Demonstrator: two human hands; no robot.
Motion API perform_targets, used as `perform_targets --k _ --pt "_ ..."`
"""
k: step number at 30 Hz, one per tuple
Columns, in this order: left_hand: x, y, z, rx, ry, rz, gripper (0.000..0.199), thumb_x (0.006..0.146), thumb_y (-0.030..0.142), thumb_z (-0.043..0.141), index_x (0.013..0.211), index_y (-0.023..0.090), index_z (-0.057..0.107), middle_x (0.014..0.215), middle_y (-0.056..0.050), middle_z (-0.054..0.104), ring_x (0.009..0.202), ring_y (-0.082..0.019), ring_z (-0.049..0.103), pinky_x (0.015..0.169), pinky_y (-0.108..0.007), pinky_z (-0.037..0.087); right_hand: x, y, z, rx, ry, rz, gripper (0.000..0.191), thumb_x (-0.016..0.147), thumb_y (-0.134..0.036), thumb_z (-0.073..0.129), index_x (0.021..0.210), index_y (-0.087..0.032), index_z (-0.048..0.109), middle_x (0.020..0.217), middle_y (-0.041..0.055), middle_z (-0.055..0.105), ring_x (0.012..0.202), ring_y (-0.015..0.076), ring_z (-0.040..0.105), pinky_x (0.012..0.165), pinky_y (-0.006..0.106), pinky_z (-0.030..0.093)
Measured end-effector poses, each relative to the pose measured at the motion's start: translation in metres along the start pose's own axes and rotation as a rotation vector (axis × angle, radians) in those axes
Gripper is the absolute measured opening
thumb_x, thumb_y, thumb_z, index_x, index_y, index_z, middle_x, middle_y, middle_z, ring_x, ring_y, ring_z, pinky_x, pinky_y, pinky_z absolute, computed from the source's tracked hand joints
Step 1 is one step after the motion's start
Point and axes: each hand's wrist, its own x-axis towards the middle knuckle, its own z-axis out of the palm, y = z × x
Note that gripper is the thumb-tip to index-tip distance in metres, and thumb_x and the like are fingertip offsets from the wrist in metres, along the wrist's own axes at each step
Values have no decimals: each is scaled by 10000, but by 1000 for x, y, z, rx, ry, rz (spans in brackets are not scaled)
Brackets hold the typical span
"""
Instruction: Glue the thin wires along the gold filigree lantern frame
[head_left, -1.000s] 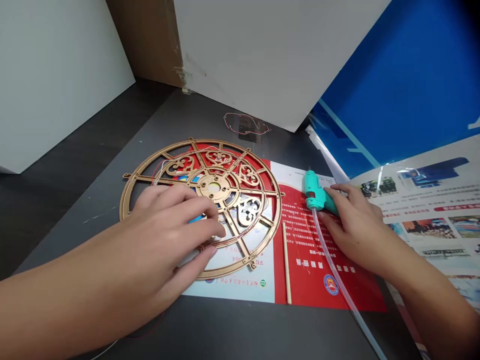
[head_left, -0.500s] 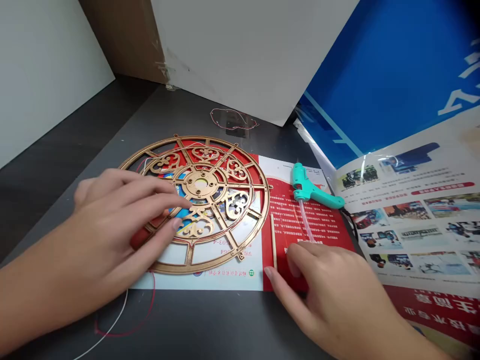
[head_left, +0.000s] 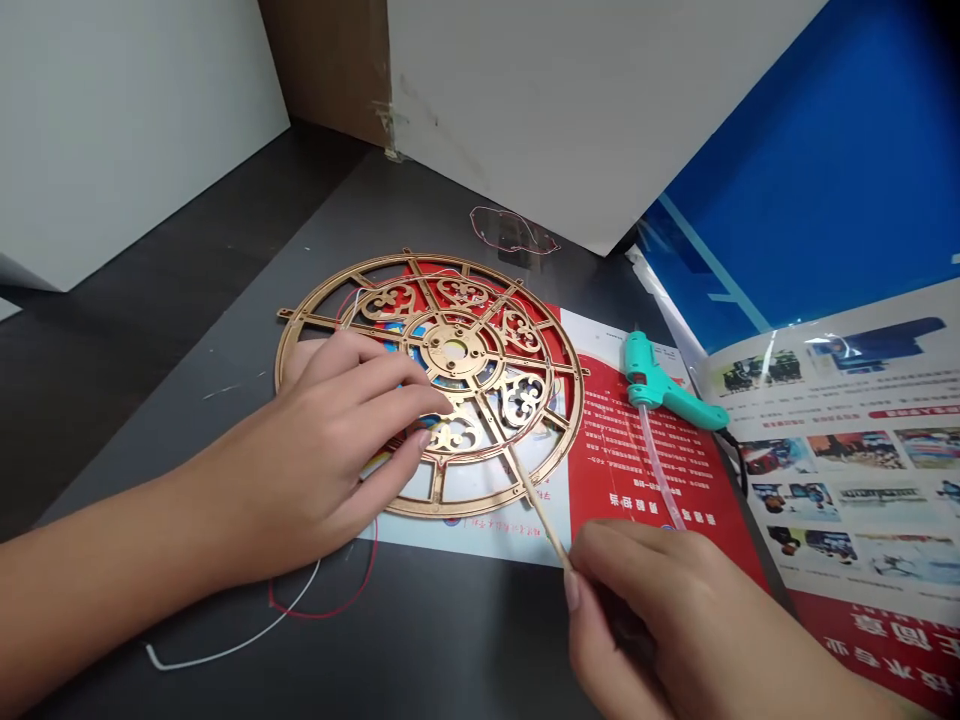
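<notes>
A gold-brown openwork wheel (head_left: 487, 432) with spokes and scrollwork lies on a printed brochure (head_left: 604, 450). My left hand (head_left: 367, 420) rests over its lower left part, fingers bent but apart, hiding some spokes. Between the thumb and fingers of my right hand (head_left: 660, 610) is a thin wooden stick (head_left: 546, 520). The stick slants up and left, its far end at the wheel's lower right spoke. Thin red and white wires (head_left: 247, 640) trail out below my left hand, and a fine red wire also runs around the wheel.
A turquoise glue gun (head_left: 660, 375) with a clear glue stick (head_left: 660, 475) lies to the right, on the brochure. Beyond the wheel is a loose loop of thin wire (head_left: 514, 232). White panels (head_left: 555, 110) stand behind, and a printed sheet (head_left: 855, 430) is at the right.
My right hand has picked up the stick from the brochure and brought its tip to the wheel. My left hand stays over the wheel, fingers slightly more bent. The view has shifted left.
</notes>
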Motion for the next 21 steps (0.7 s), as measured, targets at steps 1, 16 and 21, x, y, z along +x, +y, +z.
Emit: perform_targets --k 1,16,21 --pt "1 2 1 -18 11 -2 176 1288 233 601 1374 295 742 1254 1 873 1190 -270 709 1067 -480 467 3 -2 0 6 -2 1 303 961 -102 687 772 -308 572 622 -76 699 428 120 686 458 270 422" --pt "0 6 4 -62 8 -26 203 1276 218 594 1332 274 781 1231 -25 870 1154 -292 675 1008 -501 448 67 -21 -36 -75 -723 351 430 1025 -357 846 714 -275 561 734 26 734 537 137 384 507 315 187" --pt "1 6 4 -63 3 -29 209 1272 214 585 1287 267 787 1208 -30 854 1139 -293 659 1000 -499 451 66 -20 -33 -109 -641 258 447 1002 -295 851 692 -274 530 683 14 715 493 117 284 449 300 110"
